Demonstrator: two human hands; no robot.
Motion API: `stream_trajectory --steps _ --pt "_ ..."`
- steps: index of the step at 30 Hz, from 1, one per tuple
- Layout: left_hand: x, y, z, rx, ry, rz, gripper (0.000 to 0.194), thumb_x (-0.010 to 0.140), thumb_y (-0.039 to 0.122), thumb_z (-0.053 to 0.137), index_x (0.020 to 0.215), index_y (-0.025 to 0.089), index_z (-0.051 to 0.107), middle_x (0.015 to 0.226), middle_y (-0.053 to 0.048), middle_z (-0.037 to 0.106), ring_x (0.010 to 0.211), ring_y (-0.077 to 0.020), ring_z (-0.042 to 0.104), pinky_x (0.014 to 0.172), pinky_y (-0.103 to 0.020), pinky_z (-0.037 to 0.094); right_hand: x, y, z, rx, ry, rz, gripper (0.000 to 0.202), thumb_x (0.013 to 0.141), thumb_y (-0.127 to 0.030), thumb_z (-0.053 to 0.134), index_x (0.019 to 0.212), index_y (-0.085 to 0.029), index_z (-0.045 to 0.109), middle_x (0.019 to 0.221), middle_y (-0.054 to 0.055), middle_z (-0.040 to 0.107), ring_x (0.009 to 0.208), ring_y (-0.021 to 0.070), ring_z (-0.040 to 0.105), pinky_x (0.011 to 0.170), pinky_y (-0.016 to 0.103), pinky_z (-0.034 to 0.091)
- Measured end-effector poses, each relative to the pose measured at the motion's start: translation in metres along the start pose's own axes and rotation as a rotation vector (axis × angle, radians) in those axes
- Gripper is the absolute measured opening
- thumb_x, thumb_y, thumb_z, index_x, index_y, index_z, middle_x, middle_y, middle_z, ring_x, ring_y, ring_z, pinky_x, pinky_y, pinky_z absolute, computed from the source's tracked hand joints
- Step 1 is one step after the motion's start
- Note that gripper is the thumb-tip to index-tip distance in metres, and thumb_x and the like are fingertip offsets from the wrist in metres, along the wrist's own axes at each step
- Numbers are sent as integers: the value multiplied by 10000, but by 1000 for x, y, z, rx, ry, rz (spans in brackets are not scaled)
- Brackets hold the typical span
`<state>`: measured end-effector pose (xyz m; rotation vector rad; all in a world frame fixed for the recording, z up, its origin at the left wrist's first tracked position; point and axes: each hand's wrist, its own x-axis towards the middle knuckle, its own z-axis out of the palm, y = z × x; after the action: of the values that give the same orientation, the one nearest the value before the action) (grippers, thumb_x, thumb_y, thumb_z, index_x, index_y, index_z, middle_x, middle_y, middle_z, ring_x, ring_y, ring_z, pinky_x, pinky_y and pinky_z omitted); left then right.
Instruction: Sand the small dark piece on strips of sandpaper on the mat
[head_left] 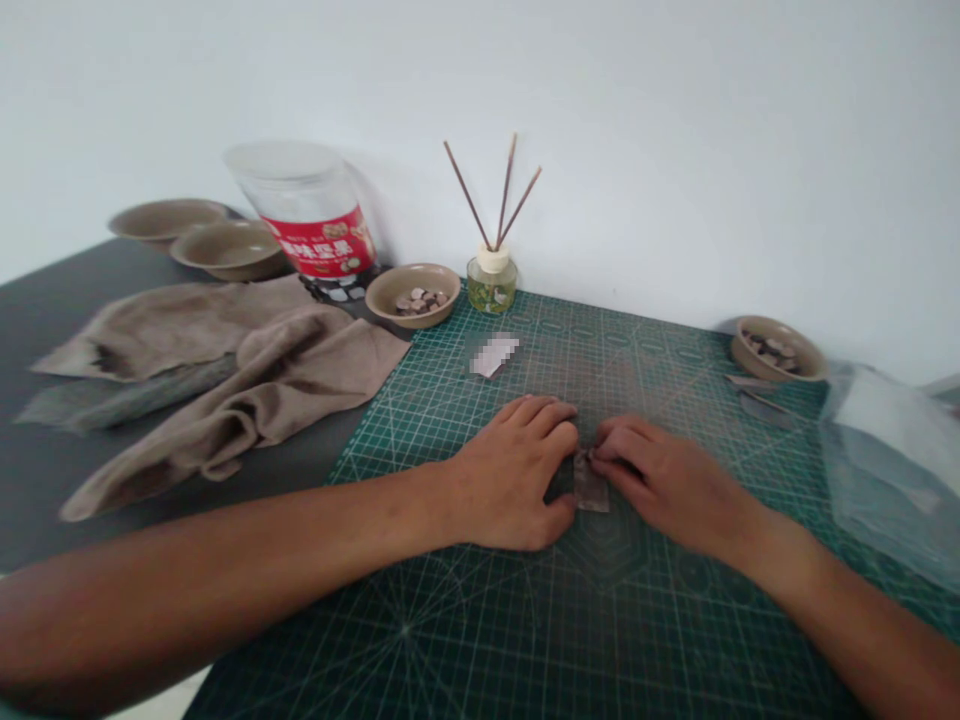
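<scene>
A small clear plastic bag lies on the green cutting mat between my two hands. My left hand rests on the mat with bent fingers, its thumb and forefinger holding the bag's left edge. The thumb and forefinger of my right hand are pinched together at the bag's top right. Whether anything small is between those right fingertips is too blurred to tell. Farther back on the mat lies a small pale slip, its surface pixelated.
A bowl of small round pieces stands beside a reed diffuser. Another filled bowl is at right, near a large plastic bag. Brown cloths, a clear tub and two bowls occupy the left.
</scene>
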<state>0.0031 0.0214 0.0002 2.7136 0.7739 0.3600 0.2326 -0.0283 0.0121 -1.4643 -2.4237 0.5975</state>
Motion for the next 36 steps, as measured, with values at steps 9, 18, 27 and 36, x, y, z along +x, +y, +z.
stream_trajectory --steps 9,18,27,36 --pt "0 1 0 -4 13 6 398 807 376 655 1138 168 575 1448 -149 504 1396 -338 409 1187 -512 308 1 -1 -3 11 -4 37 87 1000 -223 517 945 -217 585 1001 33 634 903 195 626 809 351 481" --pt "0 1 -1 -2 5 1 395 810 374 647 1136 164 570 1451 -153 500 1400 -332 401 1195 -505 302 1 -2 -3 39 -22 26 77 988 -211 537 933 -217 591 1009 29 637 899 188 626 795 336 466" --pt "0 1 0 4 12 10 391 809 371 643 1134 168 567 1460 -153 491 1402 -340 398 1189 -517 305 3 -5 -3 121 -41 54 124 977 -202 555 854 -214 567 928 16 622 849 177 602 750 328 446" --pt "0 1 -1 11 9 10 388 808 368 645 1128 166 562 1448 -155 495 1390 -339 406 1187 -511 307 1 -4 -5 71 -85 65 131 1005 -224 523 885 -220 577 946 16 633 850 176 601 762 329 445"
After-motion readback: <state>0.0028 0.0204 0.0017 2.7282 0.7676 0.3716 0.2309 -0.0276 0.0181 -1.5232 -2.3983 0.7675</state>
